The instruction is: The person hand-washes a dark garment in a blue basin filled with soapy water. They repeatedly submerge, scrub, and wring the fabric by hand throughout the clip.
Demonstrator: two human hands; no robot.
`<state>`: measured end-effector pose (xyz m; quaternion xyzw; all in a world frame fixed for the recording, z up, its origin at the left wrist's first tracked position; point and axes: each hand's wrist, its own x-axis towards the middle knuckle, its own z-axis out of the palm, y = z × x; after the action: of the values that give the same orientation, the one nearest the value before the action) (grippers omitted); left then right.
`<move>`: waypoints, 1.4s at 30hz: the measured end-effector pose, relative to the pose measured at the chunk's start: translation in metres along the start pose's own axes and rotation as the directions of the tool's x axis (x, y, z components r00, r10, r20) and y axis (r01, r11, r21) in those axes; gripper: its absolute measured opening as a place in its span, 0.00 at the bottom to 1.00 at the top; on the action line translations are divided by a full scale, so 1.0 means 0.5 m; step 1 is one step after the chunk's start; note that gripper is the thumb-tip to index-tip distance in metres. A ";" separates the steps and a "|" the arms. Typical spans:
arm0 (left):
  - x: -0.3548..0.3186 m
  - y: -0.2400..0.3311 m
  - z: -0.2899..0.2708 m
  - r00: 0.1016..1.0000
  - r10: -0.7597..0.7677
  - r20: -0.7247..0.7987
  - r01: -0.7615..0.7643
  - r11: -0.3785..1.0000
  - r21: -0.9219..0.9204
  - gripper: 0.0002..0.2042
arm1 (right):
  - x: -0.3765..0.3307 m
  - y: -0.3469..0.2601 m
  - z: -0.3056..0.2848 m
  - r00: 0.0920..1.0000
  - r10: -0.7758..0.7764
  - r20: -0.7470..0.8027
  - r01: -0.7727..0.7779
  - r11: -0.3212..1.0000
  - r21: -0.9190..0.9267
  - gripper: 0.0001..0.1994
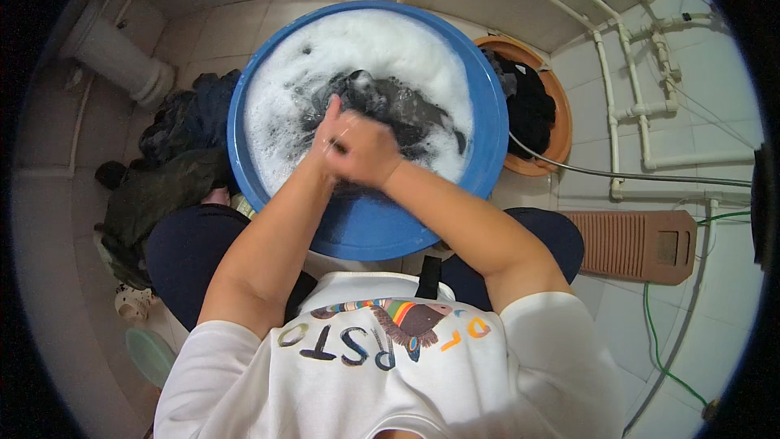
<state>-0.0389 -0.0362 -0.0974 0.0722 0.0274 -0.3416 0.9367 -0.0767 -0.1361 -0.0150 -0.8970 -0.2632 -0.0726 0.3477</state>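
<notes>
My left hand (327,132) and my right hand (367,149) are pressed together over a round blue tub (489,142). Motion blurs both. My left thumb points up, while the other left fingers are hidden behind the right hand. The right fingers curl inward, and a small dark patch shows between the hands; I cannot make out what it is. Just beyond them, a wet dark grey garment (398,106) lies partly sunk in water thick with white suds (390,36). Whether either hand grips its cloth is hidden.
An orange basin (561,134) of dark clothes stands right of the tub, crossed by a thin hose (617,171). A brown washboard (626,244) lies at right. Dark clothes (179,187) are heaped at left, near a pale green bowl (150,356). White pipes (611,106) run along the walls.
</notes>
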 end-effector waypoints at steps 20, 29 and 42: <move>-0.003 0.039 0.101 0.870 0.271 -0.411 -0.204 0.958 0.201 0.27 | 0.136 0.118 -0.244 0.763 0.630 0.140 -0.096 -0.105 0.990 0.06; -0.041 0.116 0.258 0.825 0.545 -0.149 -0.523 0.837 0.162 0.28 | 0.105 0.078 -0.345 0.828 0.561 0.028 0.051 -0.125 0.991 0.15; -0.030 -0.062 0.106 0.869 0.178 -0.461 -0.291 0.938 -0.187 0.20 | 0.025 0.257 -0.209 0.819 0.557 -0.136 -0.571 0.769 -0.286 0.21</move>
<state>-0.0700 -0.0582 -0.0471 0.0310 0.2709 -0.1932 0.9425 0.0066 -0.2799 -0.0084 -0.9762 0.0406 -0.0250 0.2118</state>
